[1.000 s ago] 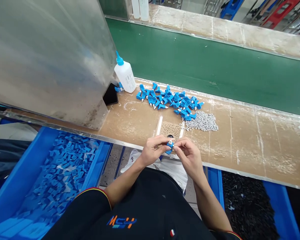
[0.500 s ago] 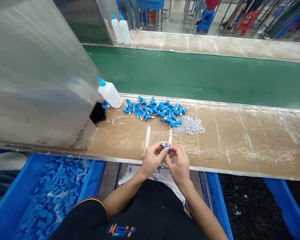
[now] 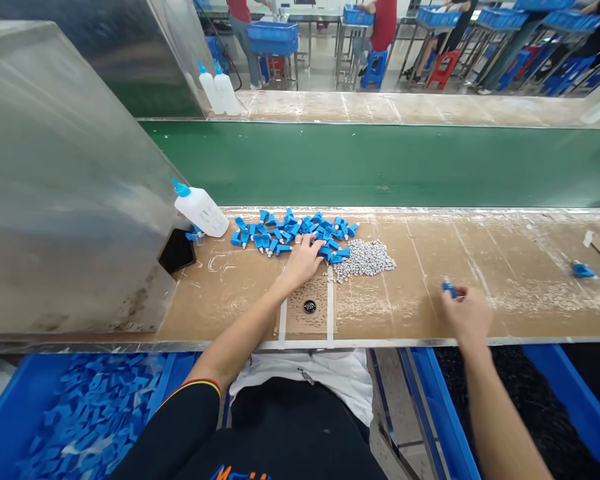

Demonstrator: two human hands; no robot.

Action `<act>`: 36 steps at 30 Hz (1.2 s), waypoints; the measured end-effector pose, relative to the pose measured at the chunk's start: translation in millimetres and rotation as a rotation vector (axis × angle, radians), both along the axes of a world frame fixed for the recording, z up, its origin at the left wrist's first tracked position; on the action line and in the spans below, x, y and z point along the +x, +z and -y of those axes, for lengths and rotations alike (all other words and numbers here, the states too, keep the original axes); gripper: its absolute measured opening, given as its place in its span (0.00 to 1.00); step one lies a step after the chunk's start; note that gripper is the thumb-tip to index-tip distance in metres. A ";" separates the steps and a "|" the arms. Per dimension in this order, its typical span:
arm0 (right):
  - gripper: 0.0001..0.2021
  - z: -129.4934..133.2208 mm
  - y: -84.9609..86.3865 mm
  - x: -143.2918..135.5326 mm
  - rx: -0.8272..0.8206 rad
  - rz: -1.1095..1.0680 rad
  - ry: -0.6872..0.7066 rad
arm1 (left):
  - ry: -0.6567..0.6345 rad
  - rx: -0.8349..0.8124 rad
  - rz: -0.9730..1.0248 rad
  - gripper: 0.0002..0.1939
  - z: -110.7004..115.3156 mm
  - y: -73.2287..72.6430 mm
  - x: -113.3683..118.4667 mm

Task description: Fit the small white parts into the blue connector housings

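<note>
My left hand (image 3: 303, 263) reaches onto the pile of small blue plastic parts (image 3: 280, 230) with white tips. Its thumb and fingers are apart, touching the pile's near edge, and no part shows clearly held. Out to the right, my right hand (image 3: 467, 317) pinches one small blue plastic part (image 3: 449, 288) above the brown work surface. Small grey-white pieces (image 3: 367, 259) lie heaped beside the blue pile. Between two white strips on the board, a small round black cup (image 3: 309, 307) sits in front of my left hand.
A white squeeze bottle (image 3: 203, 212) leans by the metal housing (image 3: 65, 200), near a black phone-like slab (image 3: 177, 251). A single blue piece (image 3: 583, 269) lies far right. Blue bins (image 3: 180, 373) stand below the bench edge. Beyond runs a green belt (image 3: 380, 163); people sit farther off.
My hands, together on a blue part before, have separated. The left has moved forward to the pile; the right has swung right with a blue part. The round black cup is now uncovered.
</note>
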State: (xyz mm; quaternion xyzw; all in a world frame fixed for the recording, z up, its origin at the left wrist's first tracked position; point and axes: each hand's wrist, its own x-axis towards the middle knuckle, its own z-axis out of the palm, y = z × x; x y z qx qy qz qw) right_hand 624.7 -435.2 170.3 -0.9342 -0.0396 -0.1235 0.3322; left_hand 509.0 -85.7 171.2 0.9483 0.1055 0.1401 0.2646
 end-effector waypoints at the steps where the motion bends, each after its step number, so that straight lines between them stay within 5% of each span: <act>1: 0.16 16.8 3.1 18.5 -0.057 -0.016 -0.075 | 0.002 0.072 -0.020 0.15 -6.1 -2.0 5.5; 4: 0.20 48.4 14.3 52.9 -0.089 0.057 -0.122 | -0.012 0.196 -0.045 0.08 -13.8 -5.3 11.5; 7: 0.18 37.7 17.3 53.6 0.028 0.236 0.063 | -0.038 0.221 -0.036 0.04 -16.4 -3.7 4.4; 11: 0.10 -34.9 -9.9 12.9 0.082 0.136 0.488 | -0.033 0.090 0.016 0.03 -22.1 -1.9 -24.0; 15: 0.06 -109.9 -44.1 -34.5 0.061 -0.028 0.831 | 0.050 -0.294 0.215 0.02 -23.4 -11.2 -66.4; 19: 0.07 -142.1 -49.4 -47.6 -0.006 -0.041 0.860 | 0.181 -0.852 0.346 0.10 -14.9 -27.7 -105.6; 22: 0.07 -147.3 -47.0 -42.5 -0.101 0.004 0.905 | 0.264 -1.110 0.364 0.18 -3.4 -38.6 -127.0; 27: 0.08 -143.0 -49.5 -31.5 -0.173 0.037 0.959 | 0.350 -1.240 0.398 0.23 13.6 -48.5 -151.4; 36: 0.04 -136.5 -49.8 -20.6 -0.199 0.003 0.998 | 0.242 -1.262 0.385 0.22 15.5 -52.0 -165.1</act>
